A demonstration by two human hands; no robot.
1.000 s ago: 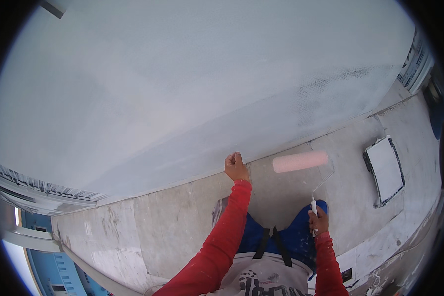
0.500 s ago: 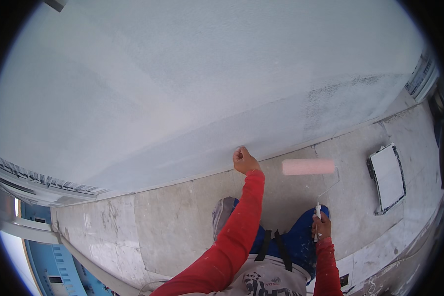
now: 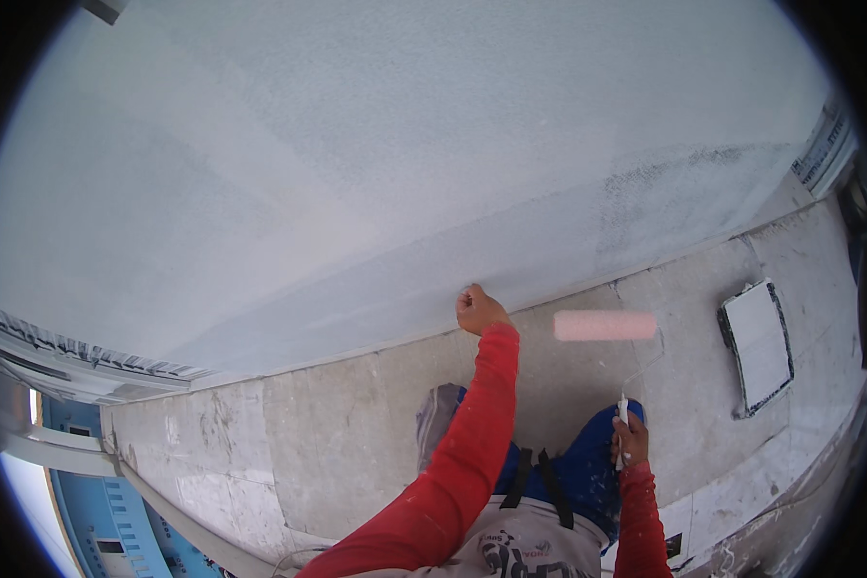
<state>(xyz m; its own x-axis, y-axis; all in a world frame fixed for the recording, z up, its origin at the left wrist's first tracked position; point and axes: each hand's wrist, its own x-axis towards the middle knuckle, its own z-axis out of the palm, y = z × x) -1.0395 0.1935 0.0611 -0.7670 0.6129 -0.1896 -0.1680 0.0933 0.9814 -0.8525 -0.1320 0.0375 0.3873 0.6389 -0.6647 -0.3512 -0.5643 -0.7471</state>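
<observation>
My left hand (image 3: 480,309) is closed in a pinch against the low part of the pale grey-white wall (image 3: 356,164). Whatever its fingers hold, if anything, is too small to make out. In my right hand (image 3: 630,443), beside my right knee, is the white handle of a paint roller (image 3: 605,326). Its pink sleeve lies crosswise above the floor, near the foot of the wall, joined by a thin wire frame. Darker, speckled patches show on the wall to the right of my left hand.
A paint tray (image 3: 759,349) with a black, paint-smeared rim and white inside rests on the floor at the right. Stained floor tiles (image 3: 356,433) run along the wall. At far left, a rounded rail (image 3: 178,525) borders a drop with a blue building beyond.
Almost nothing differs. The roller and my right hand appear shifted very slightly to the right; my left hand keeps its place at the wall.
</observation>
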